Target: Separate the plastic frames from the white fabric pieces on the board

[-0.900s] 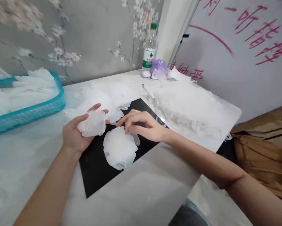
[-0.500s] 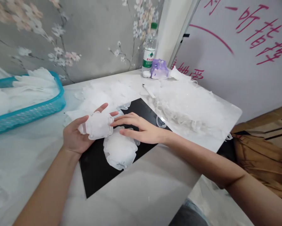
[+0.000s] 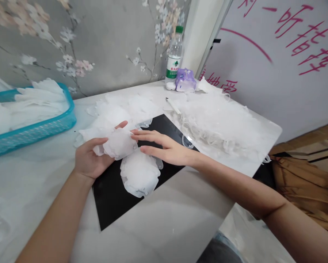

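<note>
Head view, at the centre: the left hand [image 3: 88, 161] holds a thin white piece [image 3: 120, 143], thumb at its left edge and fingers bent behind it, apparently clamped on it. The right hand [image 3: 171, 148] has its fingers close together at the piece's upper right edge, the thumb apart from them. The step in hand seems to be handling this piece between both hands; the next move would call for a light fingertip hold, since it looks flimsy. Just below lies a stack [image 3: 140, 173] of rounded, scalloped, partly translucent white pieces on a smooth black sheet [image 3: 109, 206]. Upper left, a teal plastic basket [image 3: 47, 128] holds soft-looking white sheets; right of centre, stringy white loops [image 3: 205, 133] lie tangled.
</note>
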The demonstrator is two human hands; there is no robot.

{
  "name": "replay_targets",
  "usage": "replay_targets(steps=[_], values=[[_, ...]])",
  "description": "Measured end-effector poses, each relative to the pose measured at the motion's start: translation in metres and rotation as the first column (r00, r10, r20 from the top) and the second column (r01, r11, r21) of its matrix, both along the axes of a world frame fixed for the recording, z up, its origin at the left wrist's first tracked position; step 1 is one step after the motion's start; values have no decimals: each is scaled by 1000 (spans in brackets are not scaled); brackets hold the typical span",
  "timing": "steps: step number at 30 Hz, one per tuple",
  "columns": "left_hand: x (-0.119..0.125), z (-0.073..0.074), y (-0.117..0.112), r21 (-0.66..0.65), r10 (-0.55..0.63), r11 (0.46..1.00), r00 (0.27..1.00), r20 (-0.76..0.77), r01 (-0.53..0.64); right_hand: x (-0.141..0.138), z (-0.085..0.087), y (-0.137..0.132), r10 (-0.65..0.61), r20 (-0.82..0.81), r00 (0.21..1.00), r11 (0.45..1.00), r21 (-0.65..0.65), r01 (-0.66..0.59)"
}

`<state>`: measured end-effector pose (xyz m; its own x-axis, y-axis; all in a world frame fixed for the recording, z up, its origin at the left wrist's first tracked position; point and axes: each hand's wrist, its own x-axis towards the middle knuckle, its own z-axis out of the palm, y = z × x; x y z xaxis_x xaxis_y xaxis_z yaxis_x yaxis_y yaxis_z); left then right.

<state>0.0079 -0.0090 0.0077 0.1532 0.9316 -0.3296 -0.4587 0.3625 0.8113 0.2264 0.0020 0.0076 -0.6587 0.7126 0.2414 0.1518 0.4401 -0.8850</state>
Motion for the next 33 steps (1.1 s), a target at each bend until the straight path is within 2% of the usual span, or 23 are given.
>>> replay_targets(steps=[3,7,14,20,33], values=[[4,0,3,-28,54,998,998,-42,-55,1,3,0,-23,-73,997,995,-99,16],[6,-4,7,-48,43,998,991,-128,-49,2,5,1,-48,-176,983,964,-266,-1],[6,-3,6,33,41,999,998,-40,-39,5,7,2,-112,-315,943,896,-442,-41],[5,-6,9,29,37,999,995,-94,-34,9,8,4,-157,-346,925,878,-477,-29],[9,-1,11,-51,78,995,995,-68,-82,12,14,4,-191,-378,906,857,-514,-33]])
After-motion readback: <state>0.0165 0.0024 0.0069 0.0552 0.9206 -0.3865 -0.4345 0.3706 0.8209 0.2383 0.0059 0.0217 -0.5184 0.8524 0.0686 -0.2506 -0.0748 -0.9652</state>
